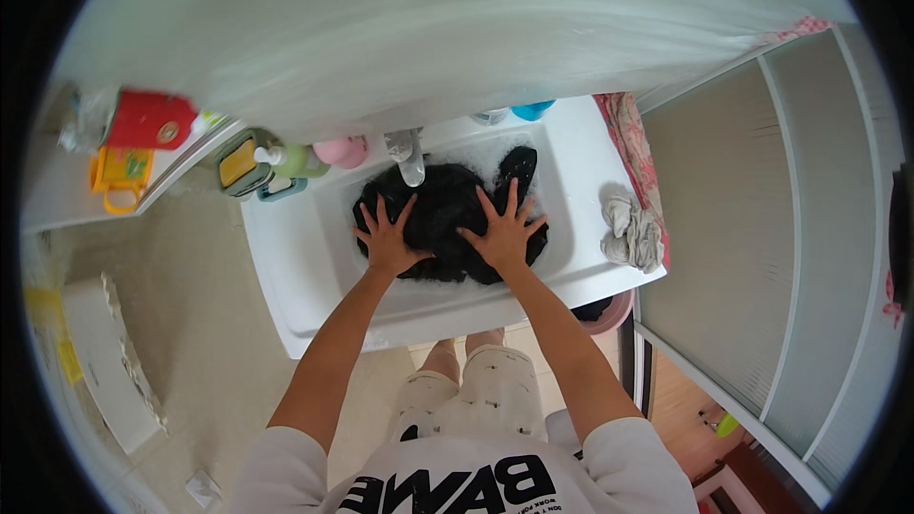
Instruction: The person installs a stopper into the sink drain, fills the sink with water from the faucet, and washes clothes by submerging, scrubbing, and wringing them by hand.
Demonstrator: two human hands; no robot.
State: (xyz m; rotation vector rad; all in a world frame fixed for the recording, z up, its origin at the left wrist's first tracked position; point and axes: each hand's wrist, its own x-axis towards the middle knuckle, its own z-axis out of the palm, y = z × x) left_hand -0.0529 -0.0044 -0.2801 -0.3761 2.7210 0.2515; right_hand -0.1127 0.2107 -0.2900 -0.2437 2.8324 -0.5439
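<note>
A soaked black garment lies bunched in the basin of a white sink, with suds and water around it. Fingers spread wide, my left hand rests on the garment's left part. My right hand presses on its right part, also with fingers apart. Neither hand grips the cloth. One dark fold sticks up near the basin's far right. Between and beyond my hands, a metal faucet reaches over the cloth. What lies under the garment is hidden.
At the sink's far left stand a green pump bottle, a pink container and a box with a yellow sponge. A crumpled grey cloth lies on the right ledge. Below it is a pink tub. Sliding panels line the right.
</note>
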